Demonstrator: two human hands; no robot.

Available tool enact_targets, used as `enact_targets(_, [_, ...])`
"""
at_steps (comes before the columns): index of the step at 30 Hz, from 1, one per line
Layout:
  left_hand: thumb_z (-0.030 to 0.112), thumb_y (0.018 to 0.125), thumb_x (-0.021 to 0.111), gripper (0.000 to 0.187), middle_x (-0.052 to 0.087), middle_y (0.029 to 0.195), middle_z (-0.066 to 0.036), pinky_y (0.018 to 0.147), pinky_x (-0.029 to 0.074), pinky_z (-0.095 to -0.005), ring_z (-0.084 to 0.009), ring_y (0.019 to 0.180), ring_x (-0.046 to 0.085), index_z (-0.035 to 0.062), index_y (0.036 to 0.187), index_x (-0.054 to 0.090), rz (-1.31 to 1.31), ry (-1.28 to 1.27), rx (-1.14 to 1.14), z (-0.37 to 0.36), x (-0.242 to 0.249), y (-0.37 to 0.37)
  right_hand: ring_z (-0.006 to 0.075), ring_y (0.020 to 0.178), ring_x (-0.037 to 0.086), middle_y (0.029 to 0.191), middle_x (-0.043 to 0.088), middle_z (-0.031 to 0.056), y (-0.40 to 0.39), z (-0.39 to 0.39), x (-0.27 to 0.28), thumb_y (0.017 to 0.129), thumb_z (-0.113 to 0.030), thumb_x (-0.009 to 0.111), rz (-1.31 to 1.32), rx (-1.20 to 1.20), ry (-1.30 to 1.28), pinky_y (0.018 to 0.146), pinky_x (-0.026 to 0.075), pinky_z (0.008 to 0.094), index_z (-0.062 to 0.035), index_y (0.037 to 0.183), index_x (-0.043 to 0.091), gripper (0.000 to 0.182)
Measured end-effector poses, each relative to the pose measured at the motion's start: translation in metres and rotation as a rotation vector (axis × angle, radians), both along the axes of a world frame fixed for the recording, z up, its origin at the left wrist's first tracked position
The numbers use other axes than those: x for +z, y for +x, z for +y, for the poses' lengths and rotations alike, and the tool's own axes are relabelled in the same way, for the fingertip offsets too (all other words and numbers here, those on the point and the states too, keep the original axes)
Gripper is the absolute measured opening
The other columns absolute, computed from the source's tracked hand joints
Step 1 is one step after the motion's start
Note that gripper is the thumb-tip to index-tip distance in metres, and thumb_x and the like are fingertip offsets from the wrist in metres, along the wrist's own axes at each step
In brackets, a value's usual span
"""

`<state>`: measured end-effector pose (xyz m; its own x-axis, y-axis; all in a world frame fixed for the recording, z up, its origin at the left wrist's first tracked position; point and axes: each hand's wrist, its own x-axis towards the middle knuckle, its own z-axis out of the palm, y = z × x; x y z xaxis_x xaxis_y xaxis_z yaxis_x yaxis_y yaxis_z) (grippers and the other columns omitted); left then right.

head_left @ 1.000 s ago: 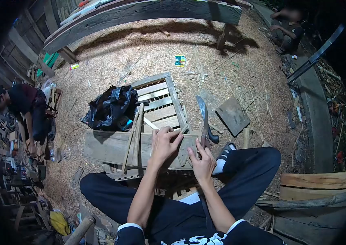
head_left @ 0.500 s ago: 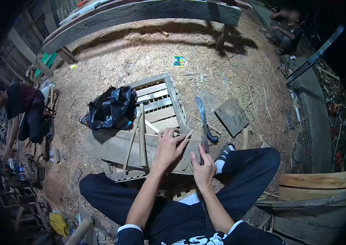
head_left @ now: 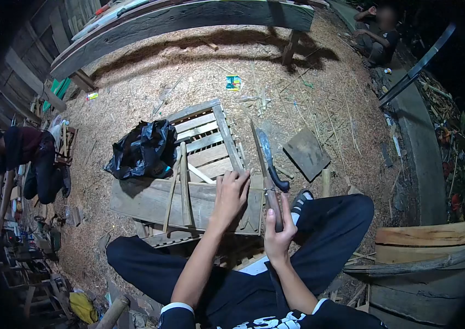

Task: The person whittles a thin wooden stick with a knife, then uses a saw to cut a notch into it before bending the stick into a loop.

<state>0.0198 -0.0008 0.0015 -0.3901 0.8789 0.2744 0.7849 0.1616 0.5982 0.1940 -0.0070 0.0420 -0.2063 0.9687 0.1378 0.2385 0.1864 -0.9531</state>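
My right hand is wrapped round the brown handle of a long knife, its narrow blade pointing up and away from me. With fingers bent and close together, my left hand rests at the far edge of a wooden board. A thin pale strip runs from its fingertips toward the knife; the gripped end is hidden. Just past the knife lies a machete with a curved black handle. Two narrow wooden sticks lie across the board, left of my left hand.
A slatted wooden frame lies beyond the board, with a black plastic bag on its left. A square wooden piece is on the shavings at right. One person crouches at left; another sits far right. A heavy bench stands ahead.
The knife has swung into fuller view, its blade now pointing away, while my right hand drew slightly back. My left hand's fingers have lowered to the board's edge. The view has shifted slightly.
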Motion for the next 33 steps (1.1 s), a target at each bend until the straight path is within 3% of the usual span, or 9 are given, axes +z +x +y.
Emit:
enact_targets(8, [0.014, 0.096, 0.069, 0.035, 0.065, 0.101, -0.015, 0.087, 0.045, -0.0445, -0.0318, 0.099, 0.060, 0.0061, 0.130, 0.072, 0.009, 0.055, 0.043, 0.007, -0.007, 0.002, 0.0279, 0.118, 0.071, 0.128, 0.072, 0.0253, 0.006, -0.005, 0.012, 0.104, -0.019, 0.063, 0.057, 0.024, -0.014, 0.102, 0.053, 0.0383, 0.0115, 0.139, 0.060, 0.046])
enact_targets(17, [0.004, 0.090, 0.067, 0.045, 0.063, 0.103, -0.015, 0.085, 0.045, -0.0442, -0.0322, 0.101, 0.061, 0.0052, 0.135, 0.068, 0.065, 0.042, -0.018, 0.006, -0.010, 0.003, 0.0244, 0.109, 0.073, 0.120, 0.075, 0.0239, 0.010, -0.007, 0.017, 0.104, -0.020, 0.063, 0.007, 0.083, -0.117, 0.096, 0.055, 0.0375, 0.0088, 0.138, 0.062, 0.045])
enact_targets(21, [0.003, 0.090, 0.067, 0.047, 0.063, 0.103, -0.016, 0.086, 0.046, -0.0445, -0.0327, 0.102, 0.061, 0.0049, 0.136, 0.066, 0.029, 0.047, -0.028, 0.005, -0.009, 0.003, 0.0243, 0.107, 0.073, 0.118, 0.075, 0.0234, 0.009, -0.007, 0.019, 0.104, -0.020, 0.063, 0.009, 0.082, -0.047, 0.094, 0.055, 0.0378, 0.0081, 0.138, 0.062, 0.044])
enact_targets(27, [0.002, 0.089, 0.067, 0.047, 0.063, 0.104, -0.016, 0.087, 0.047, -0.0457, -0.0338, 0.103, 0.062, 0.0038, 0.136, 0.065, 0.011, 0.085, -0.046, 0.006, -0.015, 0.002, 0.0358, 0.103, 0.076, 0.120, 0.074, 0.0272, 0.010, -0.015, 0.026, 0.104, -0.020, 0.060, -0.065, 0.101, 0.054, 0.090, 0.057, 0.0409, 0.0077, 0.138, 0.062, 0.044])
enact_targets(29, [0.002, 0.089, 0.067, 0.047, 0.064, 0.104, -0.017, 0.087, 0.047, -0.0460, -0.0342, 0.103, 0.062, 0.0036, 0.136, 0.065, 0.037, 0.046, -0.045, 0.006, -0.015, 0.002, 0.0205, 0.115, 0.070, 0.126, 0.073, 0.0256, 0.010, -0.019, 0.029, 0.106, -0.019, 0.058, -0.124, 0.111, -0.111, 0.099, 0.052, 0.0362, 0.0092, 0.141, 0.059, 0.045])
enact_targets(30, [0.002, 0.089, 0.067, 0.047, 0.064, 0.104, -0.017, 0.087, 0.047, -0.0460, -0.0342, 0.103, 0.062, 0.0036, 0.136, 0.065, 0.036, 0.049, -0.045, 0.006, -0.015, 0.001, 0.0205, 0.115, 0.070, 0.126, 0.073, 0.0256, 0.005, -0.017, 0.032, 0.106, -0.019, 0.058, -0.125, 0.110, -0.108, 0.099, 0.052, 0.0362, 0.0092, 0.141, 0.059, 0.045])
enact_targets(32, [0.002, 0.089, 0.066, 0.048, 0.064, 0.105, -0.017, 0.087, 0.048, -0.0457, -0.0344, 0.104, 0.062, 0.0030, 0.137, 0.065, 0.018, 0.088, -0.039, 0.006, -0.017, 0.002, 0.0411, 0.111, 0.074, 0.126, 0.071, 0.0298, -0.008, -0.007, 0.040, 0.105, -0.020, 0.058, -0.103, 0.121, -0.064, 0.093, 0.056, 0.0430, 0.0079, 0.141, 0.059, 0.045])
enact_targets(33, [0.002, 0.089, 0.066, 0.048, 0.064, 0.105, -0.017, 0.087, 0.048, -0.0457, -0.0344, 0.104, 0.062, 0.0030, 0.137, 0.065, 0.015, 0.088, -0.045, 0.006, -0.016, 0.003, 0.0400, 0.114, 0.073, 0.126, 0.071, 0.0300, -0.008, -0.007, 0.043, 0.105, -0.019, 0.058, -0.140, 0.144, -0.026, 0.094, 0.056, 0.0424, 0.0077, 0.143, 0.058, 0.046])
